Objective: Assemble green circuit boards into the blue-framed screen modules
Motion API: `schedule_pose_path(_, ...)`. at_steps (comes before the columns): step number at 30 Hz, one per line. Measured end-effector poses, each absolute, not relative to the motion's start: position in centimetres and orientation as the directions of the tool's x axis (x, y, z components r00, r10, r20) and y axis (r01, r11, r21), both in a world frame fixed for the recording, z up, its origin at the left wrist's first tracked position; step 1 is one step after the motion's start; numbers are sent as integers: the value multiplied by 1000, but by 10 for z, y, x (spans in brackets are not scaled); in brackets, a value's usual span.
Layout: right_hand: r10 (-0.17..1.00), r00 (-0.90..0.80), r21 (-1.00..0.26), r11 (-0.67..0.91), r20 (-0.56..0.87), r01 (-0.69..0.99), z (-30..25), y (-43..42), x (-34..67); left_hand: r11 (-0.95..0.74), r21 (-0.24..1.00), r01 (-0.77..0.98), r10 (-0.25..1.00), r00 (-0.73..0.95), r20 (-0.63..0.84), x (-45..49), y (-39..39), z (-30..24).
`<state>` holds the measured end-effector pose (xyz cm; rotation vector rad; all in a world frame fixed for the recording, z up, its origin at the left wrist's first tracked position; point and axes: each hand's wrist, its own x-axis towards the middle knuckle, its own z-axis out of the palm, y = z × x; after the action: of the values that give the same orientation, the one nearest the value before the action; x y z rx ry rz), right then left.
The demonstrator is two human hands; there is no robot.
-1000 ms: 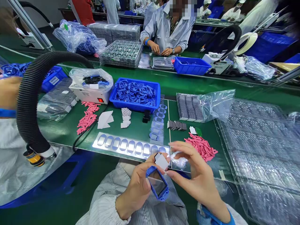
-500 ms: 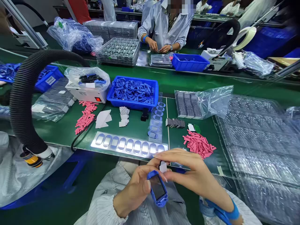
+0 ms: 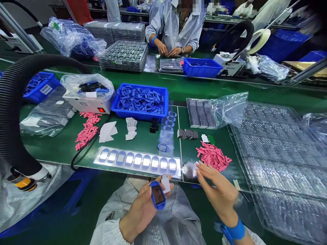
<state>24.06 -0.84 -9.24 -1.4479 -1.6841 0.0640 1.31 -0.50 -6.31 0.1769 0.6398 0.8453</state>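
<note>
Above my lap, my left hand (image 3: 143,206) is closed around a small blue oval casing with a dark screen (image 3: 158,195). A white rectangular piece with a black edge (image 3: 165,183) sticks out beside the casing, also within the left fingers. My right hand (image 3: 217,190) is apart from the left, over the table's front edge, with fingers stretched out. Its fingertips are at a crumpled bit of clear film (image 3: 190,169); whether they touch it, I cannot tell. Just beyond lies a pile of pink strips (image 3: 214,157).
A sheet of oval stickers (image 3: 138,161) lies along the front edge. Behind it stands a blue bin (image 3: 165,102) of blue parts. A black flexible hose (image 3: 10,129) arches at left; clear trays (image 3: 281,163) cover the right. A co-worker (image 3: 176,30) sits opposite.
My right hand has left the casing and moved right to the clear film. The left hand still holds the casing, now slightly further left in view. The view has shifted a little.
</note>
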Motion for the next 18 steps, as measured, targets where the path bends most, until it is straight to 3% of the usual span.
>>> schedule_pose_path(3, 836, -166, -375, 401, 524, 836, -107, -10, 253, 644, 367, -672, 758, 495, -424, 8, -2, -66)
schedule_pose_path(5, 840, -177, -371, 402, 513, 837, -102, -16, 246, 639, 360, -680, 764, 504, -403, 7, 1, -65)
schedule_pose_path(6, 852, -109, -453, 376, 513, 809, -97, -19, 238, 638, 361, -680, 765, 508, -396, 6, 2, -64)
schedule_pose_path(8, 914, 85, -745, 267, 397, 611, -82, -22, 215, 629, 399, -667, 776, 512, -369, 4, 4, -63)
schedule_pose_path(10, 987, 144, -981, 39, 67, 190, -67, -20, 186, 602, 476, -641, 798, 509, -324, 0, 4, -60)
schedule_pose_path(11, 992, 70, -994, -99, -101, -37, -62, -17, 171, 580, 514, -632, 812, 501, -300, -2, 4, -59)
schedule_pose_path(12, 972, -39, -948, -235, -232, -215, -59, -14, 158, 558, 548, -623, 824, 493, -279, -5, 3, -57)
schedule_pose_path(14, 884, -273, -783, -463, -379, -415, -56, -6, 135, 505, 609, -612, 852, 464, -241, -13, 2, -52)
schedule_pose_path(18, 742, -527, -549, -665, -414, -506, -63, 4, 107, 470, 666, -578, 876, 395, -276, -36, 1, -47)
